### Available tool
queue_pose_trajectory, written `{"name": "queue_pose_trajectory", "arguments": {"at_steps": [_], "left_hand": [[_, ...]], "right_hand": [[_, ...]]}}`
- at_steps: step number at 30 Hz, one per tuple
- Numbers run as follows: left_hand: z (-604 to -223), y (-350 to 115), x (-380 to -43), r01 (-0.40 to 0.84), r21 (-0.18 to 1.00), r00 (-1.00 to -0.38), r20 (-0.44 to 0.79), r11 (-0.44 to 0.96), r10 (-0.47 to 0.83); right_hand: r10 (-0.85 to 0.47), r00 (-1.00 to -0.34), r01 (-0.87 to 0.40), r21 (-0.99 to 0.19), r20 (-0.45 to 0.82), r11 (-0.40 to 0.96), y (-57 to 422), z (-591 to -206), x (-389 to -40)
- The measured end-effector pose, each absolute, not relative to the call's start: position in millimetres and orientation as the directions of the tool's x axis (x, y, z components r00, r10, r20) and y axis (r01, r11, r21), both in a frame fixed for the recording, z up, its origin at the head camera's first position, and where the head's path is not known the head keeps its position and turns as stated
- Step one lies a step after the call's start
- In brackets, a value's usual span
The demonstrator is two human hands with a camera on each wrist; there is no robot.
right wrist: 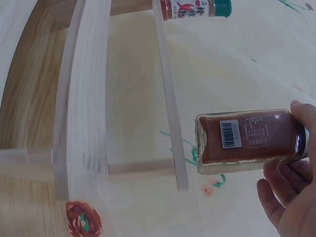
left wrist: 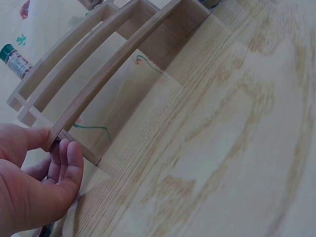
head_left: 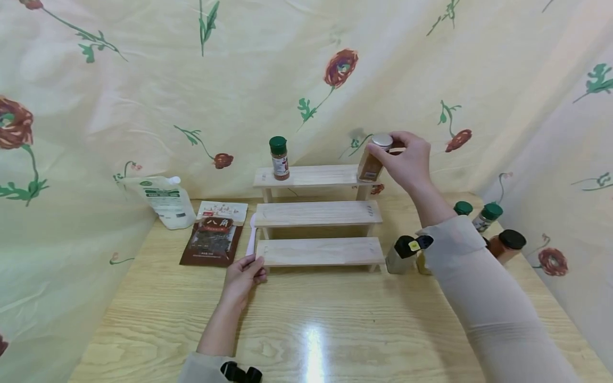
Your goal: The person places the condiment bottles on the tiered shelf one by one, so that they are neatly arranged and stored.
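Note:
A three-step wooden shelf rack (head_left: 318, 213) stands on the table. At its front left corner my left hand (head_left: 243, 279) pinches the end of the lowest board between thumb and fingers; the left wrist view shows this hand (left wrist: 42, 175) from close by. By its silver cap, my right hand (head_left: 409, 159) grips a square glass spice jar (head_left: 371, 166) of reddish-brown powder, slightly tilted at the right end of the top board. In the right wrist view a small gap separates the jar (right wrist: 247, 138) from the board. A green-capped spice bottle (head_left: 280, 158) stands on the top board's left end.
Left of the rack are a white spouted pouch (head_left: 165, 202), a brown star anise bag (head_left: 215, 234) and a pale spoon (head_left: 251, 236). Several spice bottles, including a black-capped one (head_left: 401, 255) and a red-brown one (head_left: 506, 246), stand right, partly behind my right sleeve. Floral cloth (head_left: 268, 80) hangs behind.

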State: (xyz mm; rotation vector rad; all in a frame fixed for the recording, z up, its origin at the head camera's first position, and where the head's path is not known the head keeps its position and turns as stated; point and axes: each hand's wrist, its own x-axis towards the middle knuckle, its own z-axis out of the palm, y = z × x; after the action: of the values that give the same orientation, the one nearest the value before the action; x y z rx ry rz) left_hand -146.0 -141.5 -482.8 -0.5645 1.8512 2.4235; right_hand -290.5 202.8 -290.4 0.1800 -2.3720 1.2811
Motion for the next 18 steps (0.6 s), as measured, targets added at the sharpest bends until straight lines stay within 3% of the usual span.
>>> {"name": "queue_pose_trajectory", "arguments": {"at_steps": [18], "left_hand": [[-485, -142, -147, -0.233, 0.929, -0.936, -0.294, -0.287, -0.192]], "right_hand": [[-0.003, -0.895, -0.38, -0.757, 0.446, 0.531, 155, -291, -310]]}}
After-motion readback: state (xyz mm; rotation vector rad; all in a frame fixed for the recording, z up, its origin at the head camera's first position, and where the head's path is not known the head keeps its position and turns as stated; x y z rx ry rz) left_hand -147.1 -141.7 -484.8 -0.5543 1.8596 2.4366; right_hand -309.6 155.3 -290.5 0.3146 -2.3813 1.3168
